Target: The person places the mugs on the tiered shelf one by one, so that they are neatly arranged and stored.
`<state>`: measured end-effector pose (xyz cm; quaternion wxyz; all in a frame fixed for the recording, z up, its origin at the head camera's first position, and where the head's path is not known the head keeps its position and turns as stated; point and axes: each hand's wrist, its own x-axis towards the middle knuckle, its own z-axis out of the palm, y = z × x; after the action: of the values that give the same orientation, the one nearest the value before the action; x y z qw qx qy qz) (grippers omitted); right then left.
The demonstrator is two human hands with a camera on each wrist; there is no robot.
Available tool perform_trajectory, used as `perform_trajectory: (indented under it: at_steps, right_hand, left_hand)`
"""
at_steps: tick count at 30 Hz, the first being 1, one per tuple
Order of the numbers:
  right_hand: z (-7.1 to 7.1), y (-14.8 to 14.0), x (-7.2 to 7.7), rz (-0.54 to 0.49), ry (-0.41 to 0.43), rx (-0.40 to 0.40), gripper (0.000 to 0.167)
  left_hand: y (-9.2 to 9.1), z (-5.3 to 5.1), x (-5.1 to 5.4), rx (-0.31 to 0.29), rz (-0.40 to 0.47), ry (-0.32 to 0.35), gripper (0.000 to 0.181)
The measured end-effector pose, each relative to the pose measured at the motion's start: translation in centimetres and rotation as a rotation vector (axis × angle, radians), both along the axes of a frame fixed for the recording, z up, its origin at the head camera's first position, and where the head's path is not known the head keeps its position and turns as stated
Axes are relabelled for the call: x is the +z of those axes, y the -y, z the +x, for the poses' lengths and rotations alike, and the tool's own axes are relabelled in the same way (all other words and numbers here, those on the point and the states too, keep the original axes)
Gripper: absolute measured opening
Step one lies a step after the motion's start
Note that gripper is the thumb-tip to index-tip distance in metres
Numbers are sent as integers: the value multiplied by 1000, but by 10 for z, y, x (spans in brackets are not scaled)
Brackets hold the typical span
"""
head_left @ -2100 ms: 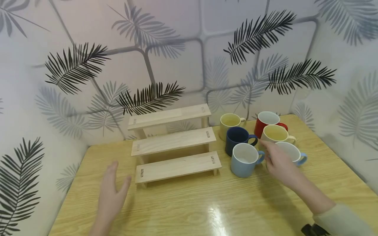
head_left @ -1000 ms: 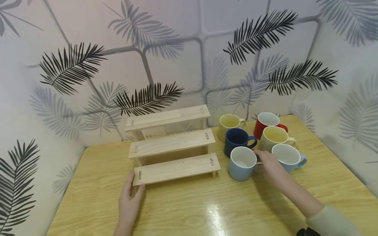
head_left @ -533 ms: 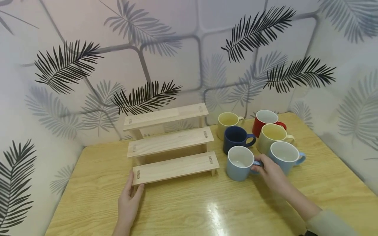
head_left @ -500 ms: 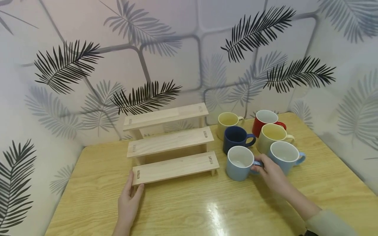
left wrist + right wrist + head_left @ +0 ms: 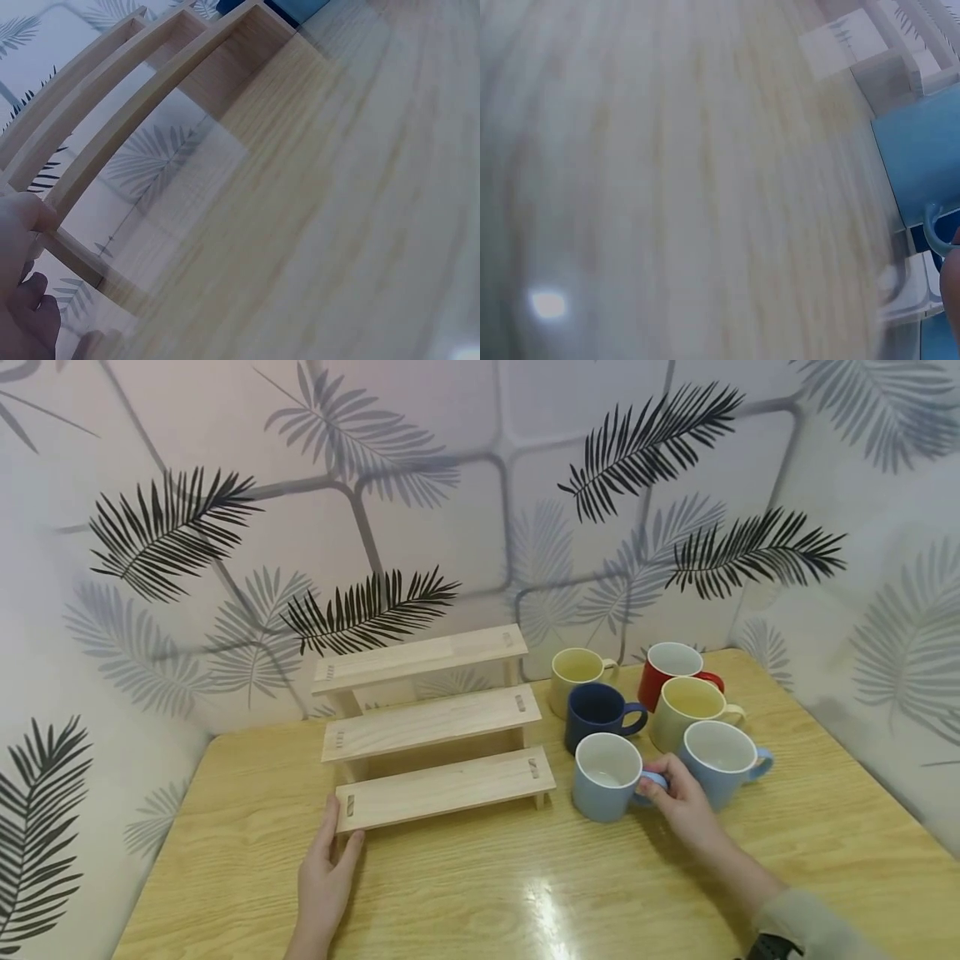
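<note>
A light-blue mug [image 5: 606, 777] stands upright on the table, front left in a cluster of mugs. My right hand [image 5: 687, 807] pinches its handle between thumb and fingers; in the right wrist view only a bit of that hand shows beside the mug [image 5: 922, 161]. To the left stands a three-step wooden rack [image 5: 450, 787] with bare boards. My left hand [image 5: 324, 881] grips the left end of its lowest step, thumb at the front. The left wrist view has this hand [image 5: 22, 270] at the rack's end [image 5: 112, 142], lower fingers curled.
Behind the held mug are a dark blue mug [image 5: 596, 714] and a yellow one [image 5: 576, 681]. To its right stand a red mug [image 5: 656, 685], another yellow mug [image 5: 671, 727] and a second light-blue mug [image 5: 708, 777]. A patterned wall [image 5: 465, 535] rises behind the wooden table [image 5: 450, 893].
My left hand has come right to the rack's end and taken hold of it. My right hand has moved down onto the light-blue mug's handle and pinches it. Little differs over the last half second.
</note>
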<state>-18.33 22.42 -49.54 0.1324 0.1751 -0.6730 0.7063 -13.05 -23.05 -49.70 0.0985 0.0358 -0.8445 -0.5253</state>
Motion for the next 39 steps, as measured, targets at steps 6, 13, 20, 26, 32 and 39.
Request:
perform_trajectory:
  at_steps: [6,13,20,26,32,39]
  right_hand:
    - [-1,6,-1,-73,29,-45,11]
    - [1,10,11,-38,36,-109,8]
    - [5,19,39,42,64,-119,9]
    - [4,32,67,50,55,-117,12]
    - [-1,45,98,92,79,-153,14]
    - [-21,72,121,34,16,-144,21]
  left_hand:
    - [3,0,-4,25,-64,-18,67]
    - [1,-3,-6,46,-35,-30,65]
    - [1,-5,-7,30,-53,-25,66]
    - [2,-2,-6,31,-91,-6,67]
    - [3,-2,-6,36,-107,-13,67]
    - [3,0,-5,40,-125,-10,68]
